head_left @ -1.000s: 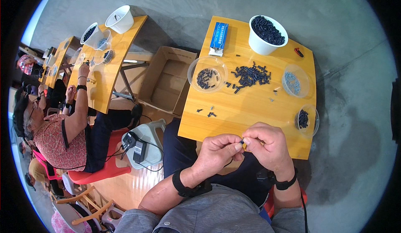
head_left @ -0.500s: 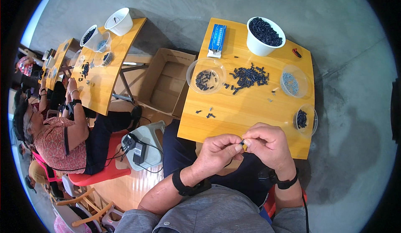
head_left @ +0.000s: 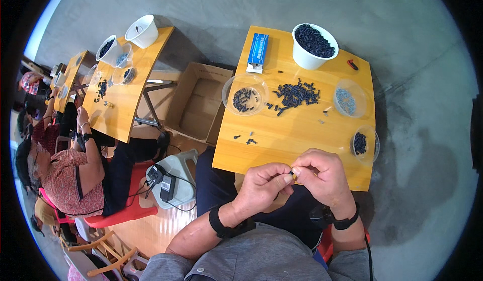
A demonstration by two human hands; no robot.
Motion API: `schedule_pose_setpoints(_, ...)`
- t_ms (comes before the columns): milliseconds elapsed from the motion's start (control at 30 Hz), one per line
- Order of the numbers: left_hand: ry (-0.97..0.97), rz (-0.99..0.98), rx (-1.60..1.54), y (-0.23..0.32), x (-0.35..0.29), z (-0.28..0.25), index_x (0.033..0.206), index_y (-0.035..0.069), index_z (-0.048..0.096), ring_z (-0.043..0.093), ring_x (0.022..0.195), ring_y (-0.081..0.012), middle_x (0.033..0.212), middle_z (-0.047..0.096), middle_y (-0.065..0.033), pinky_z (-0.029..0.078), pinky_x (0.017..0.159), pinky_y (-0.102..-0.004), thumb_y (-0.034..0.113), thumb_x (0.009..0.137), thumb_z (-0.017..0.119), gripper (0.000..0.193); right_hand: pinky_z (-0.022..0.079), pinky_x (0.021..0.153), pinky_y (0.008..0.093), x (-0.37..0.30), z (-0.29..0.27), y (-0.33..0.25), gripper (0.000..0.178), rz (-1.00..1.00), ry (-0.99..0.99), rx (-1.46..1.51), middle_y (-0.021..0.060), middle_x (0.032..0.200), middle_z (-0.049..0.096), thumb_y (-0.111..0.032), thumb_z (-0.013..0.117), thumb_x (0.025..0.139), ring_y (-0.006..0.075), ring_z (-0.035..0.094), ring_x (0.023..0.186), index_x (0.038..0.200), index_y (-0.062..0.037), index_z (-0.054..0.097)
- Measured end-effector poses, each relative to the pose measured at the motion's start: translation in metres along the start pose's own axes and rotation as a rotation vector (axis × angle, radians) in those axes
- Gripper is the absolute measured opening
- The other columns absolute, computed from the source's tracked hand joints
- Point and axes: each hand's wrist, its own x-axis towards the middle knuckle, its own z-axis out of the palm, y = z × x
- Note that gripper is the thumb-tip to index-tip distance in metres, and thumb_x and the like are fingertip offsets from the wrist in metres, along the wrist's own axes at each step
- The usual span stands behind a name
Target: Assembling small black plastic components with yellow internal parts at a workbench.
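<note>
Over the near edge of the wooden table (head_left: 282, 145), my left hand (head_left: 266, 181) and my right hand (head_left: 324, 178) meet fingertip to fingertip. Both pinch one small dark piece (head_left: 292, 172), with a bit of yellow showing beside it; the fingers hide most of its shape. Several short black cylindrical pieces (head_left: 297, 94) lie in a loose pile beyond the hands. A few more small pieces (head_left: 251, 141) lie to the left of my hands. Closest to my right hand is a clear tub (head_left: 375, 145) with dark pieces inside.
At the back stand a white bucket (head_left: 308, 59) full of black pieces and a blue box (head_left: 258, 49). Clear bowls (head_left: 225, 95) (head_left: 358, 112) flank the pile; a red-and-black tool (head_left: 352, 65) lies far right. Left are a cardboard box (head_left: 176, 117), a stool (head_left: 188, 162) and a seated co-worker (head_left: 73, 178).
The table and its contents have shifted slightly in the picture as the view moved. My hands keep the same pinch on the small piece; the co-worker's arms have moved a little.
</note>
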Motion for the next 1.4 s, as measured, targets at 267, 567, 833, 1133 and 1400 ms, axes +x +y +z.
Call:
schedule_pose_setpoints(267,-0.01,0.036,0.049,0.008,-0.01,0.005,0.094,-0.003,0.063,0.061,0.07,-0.0077,0.079,0.065,-0.0039,0.05,0.065,-0.0202,0.005,0.091,0.055,0.012,0.047,0.055,0.0217,-0.011,0.001,-0.002,0.004,0.123,-0.029,0.134,0.0049,0.071,0.06,0.002,0.058,0.082,0.0088,0.058,0.062,0.082,0.0039,0.061)
schedule_pose_setpoints(567,-0.05,0.059,0.029,0.013,-0.019,0.006,0.096,-0.001,0.063,0.061,0.075,-0.0087,0.084,0.065,-0.0038,0.05,0.069,-0.0213,0.005,0.091,0.056,0.01,0.046,0.052,0.0195,-0.02,-0.003,-0.003,0.012,0.191,-0.051,0.319,0.002,0.068,0.059,-0.009,0.061,0.087,0.0059,0.056,0.056,0.081,0.0012,0.061)
schedule_pose_setpoints(833,-0.135,0.178,0.034,0.003,-0.021,0.003,0.099,0.002,0.063,0.05,0.112,-0.016,0.119,0.055,-0.0094,0.039,0.095,-0.03,-0.001,0.085,0.061,0.014,0.047,0.045,0.0197,-0.029,-0.005,0.007,0.04,0.322,-0.166,0.5,0.0047,0.066,0.059,-0.037,0.052,0.094,0.0095,0.057,0.05,0.08,0.0005,0.059)
schedule_pose_setpoints(1133,-0.174,0.099,-0.153,0.005,-0.02,0.006,0.099,0.006,0.064,0.044,0.12,-0.019,0.13,0.048,-0.0122,0.039,0.096,-0.0356,0.0,0.088,0.056,0.015,0.048,0.036,0.0256,-0.031,0.009,0.028,0.064,0.472,-0.414,0.917,0.0085,0.061,0.056,-0.059,0.041,0.089,0.0138,0.055,0.041,0.077,0.0012,0.057)
schedule_pose_setpoints(1400,-0.185,0.099,-0.192,0.002,-0.016,0.002,0.1,0.005,0.065,0.059,0.097,-0.0164,0.122,0.055,-0.0139,0.045,0.09,-0.0347,0.001,0.09,0.054,0.015,0.047,0.033,0.0272,-0.027,0.017,0.036,0.063,0.476,-0.584,1.129,0.008,0.056,0.053,-0.061,0.036,0.09,0.012,0.048,0.034,0.069,-0.0043,0.053)
